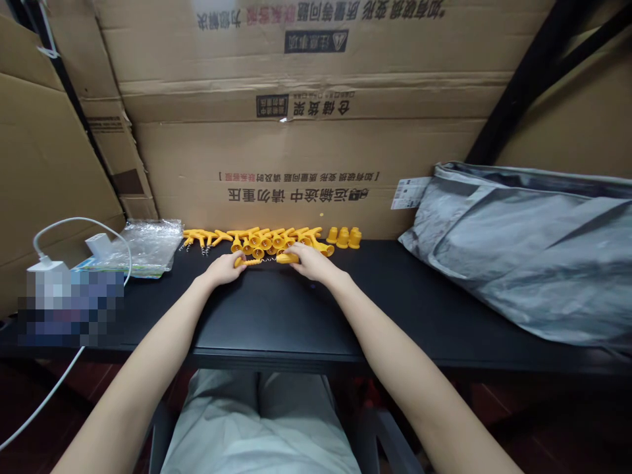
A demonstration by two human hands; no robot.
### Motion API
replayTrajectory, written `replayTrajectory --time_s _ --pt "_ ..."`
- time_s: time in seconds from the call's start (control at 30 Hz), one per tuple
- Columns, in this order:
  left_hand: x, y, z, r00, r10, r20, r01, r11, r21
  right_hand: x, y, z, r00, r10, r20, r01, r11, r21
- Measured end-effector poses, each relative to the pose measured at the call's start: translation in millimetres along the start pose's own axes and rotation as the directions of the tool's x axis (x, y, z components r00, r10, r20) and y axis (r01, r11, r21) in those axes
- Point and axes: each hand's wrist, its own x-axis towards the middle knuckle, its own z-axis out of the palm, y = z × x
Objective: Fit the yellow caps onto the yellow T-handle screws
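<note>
My left hand (pixel 224 268) grips the yellow handle (pixel 251 262) of a corkscrew, whose metal spiral (pixel 268 259) points right. Facing it, my right hand (pixel 316 264) has its fingers closed on a yellow plastic sleeve (pixel 285 259). The spiral's tip is at the sleeve's opening; whether it is inside I cannot tell. Just behind my hands lies a row of yellow corkscrews (pixel 265 241) with cup-shaped sleeves. To their left rest several corkscrews with bare spirals (pixel 203 238). A few loose yellow sleeves (pixel 354 237) stand upright at the right end.
Clear plastic bags (pixel 151 240) lie on the black table (pixel 296 322) at the left. Near them are a white charger (pixel 47 273) with a cable and a blurred-out item. A grey bag (pixel 523 257) fills the right side. Cardboard (pixel 306 145) walls the back.
</note>
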Motion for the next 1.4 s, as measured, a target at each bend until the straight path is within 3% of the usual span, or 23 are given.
replayTrajectory --time_s 0.13,0.33,0.53,0.63,0.77,1.03,1.17,1.27,1.4 --pt "0 3 2 0.999 0.036 -0.014 -0.037 0.999 -0.027 -1 -13 4 0.999 0.03 0.012 -0.03 1.0 -0.005" --pt "0 7 3 0.971 0.183 -0.152 -0.194 0.979 -0.057 -1 -26 12 0.998 -0.059 -0.038 0.061 0.997 0.049" --pt "0 10 -1 0.962 0.129 -0.239 -0.149 0.987 -0.068 1 -20 17 0.995 -0.023 -0.095 0.048 0.961 0.272" --pt "0 9 -2 0.97 0.074 -0.23 -0.097 0.991 -0.092 2 -12 20 0.998 0.02 -0.066 0.012 0.889 0.458" --pt "-1 6 -3 0.973 0.054 -0.225 -0.082 0.99 -0.117 3 -6 17 0.994 0.109 0.026 -0.098 0.733 0.673" --pt "-4 15 -5 0.962 0.072 -0.263 -0.117 0.98 -0.16 4 -18 7 0.935 0.25 0.25 -0.348 0.525 0.776" --pt "-3 16 -5 0.968 0.049 -0.247 -0.091 0.983 -0.16 5 -20 8 0.906 0.329 0.267 -0.416 0.579 0.701" --pt "-1 13 -3 0.969 0.036 -0.245 -0.077 0.984 -0.159 4 -16 8 0.941 0.268 0.206 -0.333 0.627 0.704" --pt "-1 11 -2 0.969 0.039 -0.246 -0.08 0.984 -0.16 2 -10 9 0.975 0.169 0.144 -0.218 0.614 0.759"
